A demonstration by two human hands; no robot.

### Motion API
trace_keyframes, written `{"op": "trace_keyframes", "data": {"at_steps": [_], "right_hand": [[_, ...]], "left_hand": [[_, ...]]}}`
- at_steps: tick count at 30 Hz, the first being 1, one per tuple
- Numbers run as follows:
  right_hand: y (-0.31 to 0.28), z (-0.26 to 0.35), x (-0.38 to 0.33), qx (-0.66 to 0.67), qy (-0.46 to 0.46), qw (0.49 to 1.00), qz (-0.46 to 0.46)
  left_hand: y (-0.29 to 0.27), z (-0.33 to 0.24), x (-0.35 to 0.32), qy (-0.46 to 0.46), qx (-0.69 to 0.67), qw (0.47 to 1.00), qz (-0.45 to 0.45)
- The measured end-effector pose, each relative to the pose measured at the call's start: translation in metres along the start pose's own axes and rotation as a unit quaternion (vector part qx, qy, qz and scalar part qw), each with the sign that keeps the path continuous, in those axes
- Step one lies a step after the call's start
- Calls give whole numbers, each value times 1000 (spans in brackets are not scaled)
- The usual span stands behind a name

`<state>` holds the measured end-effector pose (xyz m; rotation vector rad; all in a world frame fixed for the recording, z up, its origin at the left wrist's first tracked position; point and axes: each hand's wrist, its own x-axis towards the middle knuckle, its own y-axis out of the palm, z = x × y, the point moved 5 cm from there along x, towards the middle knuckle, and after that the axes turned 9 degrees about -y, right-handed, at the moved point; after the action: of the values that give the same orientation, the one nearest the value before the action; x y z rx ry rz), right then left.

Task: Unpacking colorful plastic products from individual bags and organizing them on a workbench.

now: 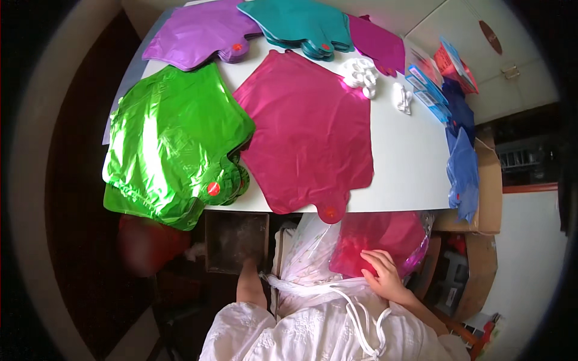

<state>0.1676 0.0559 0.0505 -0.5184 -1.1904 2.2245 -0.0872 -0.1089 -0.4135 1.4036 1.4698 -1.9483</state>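
My right hand (382, 272) rests on a clear plastic bag with a flat pink foil balloon (385, 237) in my lap. Its fingers are stretched out and slightly bent, the tips touching the surface. My left arm reaches down below the table beside a brown box (236, 265); my left hand (247, 265) is dim and blurred, so its fingers cannot be made out. In front of me a flat dark-pink foil balloon (307, 126) lies on the white table, its round tab reaching past the near edge. Left of it is a stack of shiny green foil balloons (168, 138).
Purple (198, 30), teal (295, 24) and magenta (379, 45) foil balloons lie along the far side. White bundles (361, 75), (401, 98) and blue-white packets (428, 93) sit to the right. Blue foil balloons (463, 174) hang over the right edge by a cardboard box (489, 186).
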Motion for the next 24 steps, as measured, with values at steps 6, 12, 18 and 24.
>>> {"op": "trace_keyframes", "data": {"at_steps": [6,12,18,24], "right_hand": [[21,25,38,-73,-17,997,13],[39,42,50,-173,-125,975,65],[48,27,18,-146,-156,977,2],[49,12,6,-90,-167,982,7]], "left_hand": [[34,6,18,13,58,997,55],[47,43,53,88,168,981,-39],[-91,1,-92,197,84,930,-300],[-168,-39,-227,281,-236,897,-247]]}}
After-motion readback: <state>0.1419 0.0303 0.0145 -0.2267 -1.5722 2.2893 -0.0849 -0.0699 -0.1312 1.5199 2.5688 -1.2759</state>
